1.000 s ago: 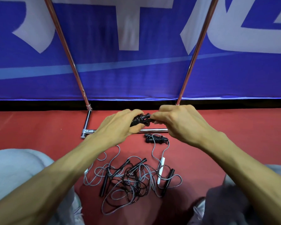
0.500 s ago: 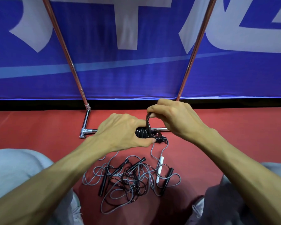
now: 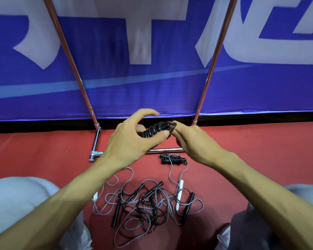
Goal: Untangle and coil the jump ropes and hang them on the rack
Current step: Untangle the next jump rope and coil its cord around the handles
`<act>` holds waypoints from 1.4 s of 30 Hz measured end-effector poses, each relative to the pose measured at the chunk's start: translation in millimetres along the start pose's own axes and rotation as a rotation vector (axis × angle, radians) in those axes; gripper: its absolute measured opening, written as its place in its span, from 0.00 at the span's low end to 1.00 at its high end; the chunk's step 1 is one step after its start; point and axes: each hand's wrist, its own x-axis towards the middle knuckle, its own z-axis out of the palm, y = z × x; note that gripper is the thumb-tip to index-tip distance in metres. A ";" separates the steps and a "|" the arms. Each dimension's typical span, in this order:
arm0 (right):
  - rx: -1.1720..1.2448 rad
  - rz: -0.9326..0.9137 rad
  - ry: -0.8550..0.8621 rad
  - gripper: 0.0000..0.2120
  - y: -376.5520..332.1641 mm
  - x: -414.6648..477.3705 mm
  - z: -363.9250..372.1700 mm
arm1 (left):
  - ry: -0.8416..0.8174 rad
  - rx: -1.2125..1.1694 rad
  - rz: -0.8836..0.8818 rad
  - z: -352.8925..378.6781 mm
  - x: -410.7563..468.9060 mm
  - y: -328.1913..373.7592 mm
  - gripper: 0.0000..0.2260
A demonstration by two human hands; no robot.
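floor [image 3: 260,141]: red, smooth | wall: blue banner [image 3: 152,91], large white lettering | base: dark strip [image 3: 43,126], perhaps a gap

- left hand [image 3: 132,141] grips coiled black jump rope [image 3: 154,131], thumb along its near side, fingers curled over the top
- right hand [image 3: 193,143] pinches the coil's right end
- coil held above rack base bar [image 3: 164,150], between the two slanted rack poles [image 3: 69,56]
- second wound bundle [image 3: 173,159] on red floor [image 3: 260,150] just beside the bar, grey cord trailing to white handle [image 3: 179,193]
- tangled pile [image 3: 145,208] of black and grey ropes nearer, between the knees
- blue banner [image 3: 152,87] behind rack
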 end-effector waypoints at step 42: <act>0.598 -0.138 -0.038 0.14 -25.5 -8.6 -39.6 | -0.246 -0.219 -0.308 -7.1 13.9 -6.4 0.16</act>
